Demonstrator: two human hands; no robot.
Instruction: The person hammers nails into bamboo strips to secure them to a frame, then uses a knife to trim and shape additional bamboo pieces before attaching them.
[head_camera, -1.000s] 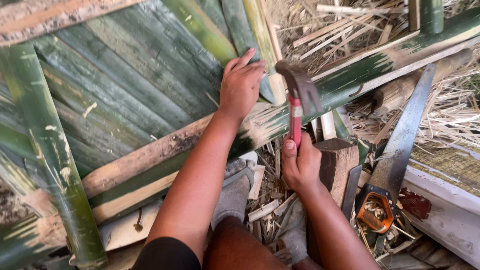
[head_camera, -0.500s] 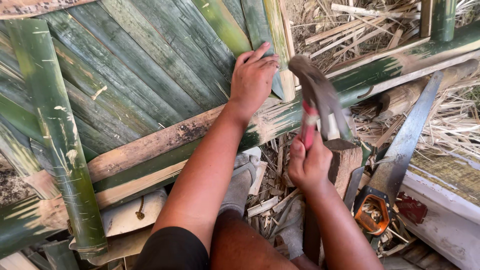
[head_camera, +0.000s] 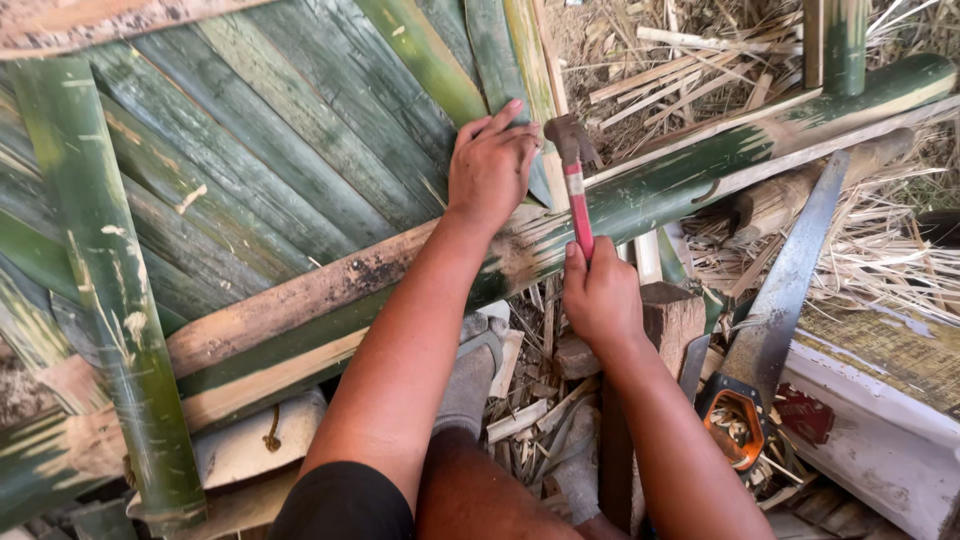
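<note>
Hammer (head_camera: 573, 170), red-handled, dark head resting at the edge where the green bamboo slats (head_camera: 300, 170) meet the long bamboo pole (head_camera: 700, 180); right hand (head_camera: 600, 295) has its fingers wrapped tight round the handle's lower end. Left hand (head_camera: 490, 165) lies flat, fingers spread and gripping nothing, pressing the slats just beside the hammer head. Handsaw (head_camera: 775, 300) leans to the right with its orange grip low, well apart from both hands; dry straw (head_camera: 880, 260) and offcuts crowd the space beneath.

hammer (head_camera: 575, 180): swung down from its raised tilt; head now low against the bamboo slats (head_camera: 300, 150)
right hand (head_camera: 600, 295): lowered with the handle
left hand (head_camera: 492, 165): fingers spread flatter
</note>
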